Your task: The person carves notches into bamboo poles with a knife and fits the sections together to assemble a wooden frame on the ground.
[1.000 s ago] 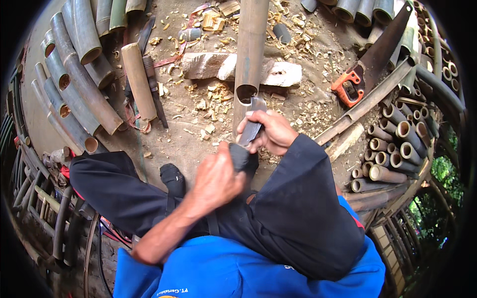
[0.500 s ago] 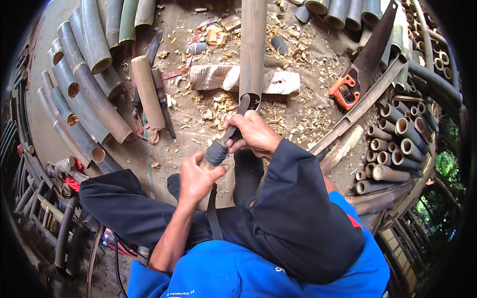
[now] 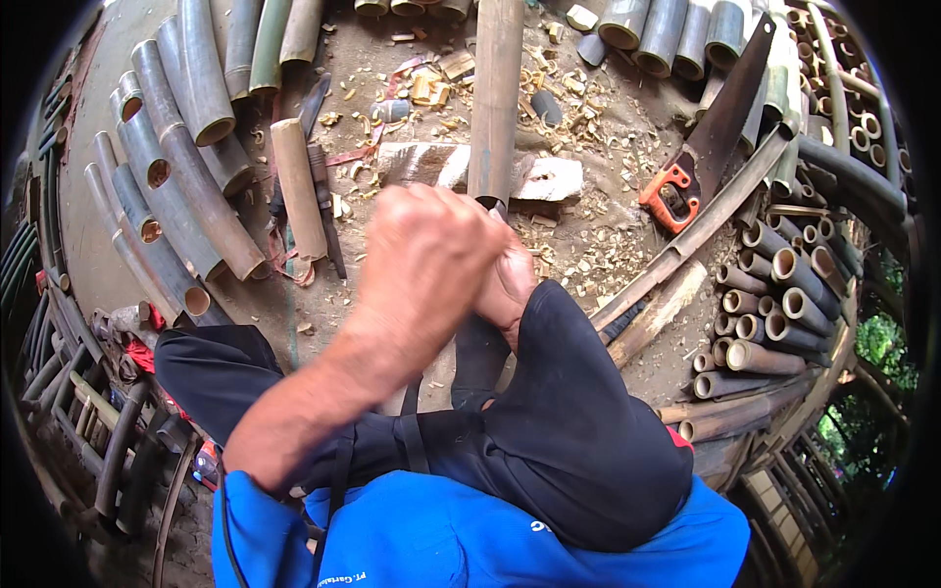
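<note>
While the long tan bamboo pole (image 3: 495,98) lies propped on a pale wood block (image 3: 544,179), its near end meets the right hand (image 3: 507,284), fingers curled around something hidden, left hand (image 3: 426,260) fisted above.

A handsaw with an orange handle (image 3: 676,191) is lying on the dirt ground (image 3: 608,225) at the right, its dark blade pointing up toward the far edge. Cut bamboo sections (image 3: 186,186) are lying side by side at the left, hollow ends showing. A short pale bamboo piece (image 3: 297,186) is resting just beside them. More bamboo tubes (image 3: 774,294) are stacking up at the right. Wood chips (image 3: 598,245) are littering the ground; a flat pale block, possibly wood (image 3: 544,178), is sitting among them.
</note>
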A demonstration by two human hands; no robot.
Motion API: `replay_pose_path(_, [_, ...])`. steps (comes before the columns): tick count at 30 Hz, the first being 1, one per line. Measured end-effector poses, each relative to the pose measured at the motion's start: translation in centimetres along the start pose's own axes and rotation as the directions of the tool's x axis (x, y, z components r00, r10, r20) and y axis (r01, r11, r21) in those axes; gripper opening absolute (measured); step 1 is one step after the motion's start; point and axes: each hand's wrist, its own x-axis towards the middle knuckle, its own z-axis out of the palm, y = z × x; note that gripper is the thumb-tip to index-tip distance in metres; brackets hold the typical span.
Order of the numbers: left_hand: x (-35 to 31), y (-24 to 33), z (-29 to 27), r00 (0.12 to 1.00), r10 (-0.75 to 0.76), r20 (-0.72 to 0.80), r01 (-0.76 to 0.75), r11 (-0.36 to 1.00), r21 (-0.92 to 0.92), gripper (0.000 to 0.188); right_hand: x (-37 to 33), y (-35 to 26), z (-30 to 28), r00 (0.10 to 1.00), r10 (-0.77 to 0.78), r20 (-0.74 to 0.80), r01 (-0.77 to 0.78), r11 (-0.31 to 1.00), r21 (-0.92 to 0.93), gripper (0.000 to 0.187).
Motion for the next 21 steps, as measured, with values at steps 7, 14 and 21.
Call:
replay_pose_path(7, [-1.7, -11.9, 7.2, 0.907, 0.049, 0.419, 0.243, 0.752, -0.613, 0.037, 0.7, 3.2, 0.0, 0.999, 0.038, -0.024, -0.039, 0.998, -0.058, 0.025])
replay_pose_path(14, [-8.8, -2.5, 11.8, 0.604, 0.086, 0.792, 0.776, 0.164, -0.610, 0.030, -1.3, 0.7, 0.0, 0.936, -0.127, -0.327, -0.141, 0.718, -0.681, 0.023])
replay_pose_path(21, [-10.7, 9.9, 13.1, 0.742, -0.181, 0.646, 0.644, -0.079, -0.761, 0.042, -3.1, -2.6, -1.4, 0.894, -0.343, -0.290, -0.305, 0.012, -0.952, 0.043])
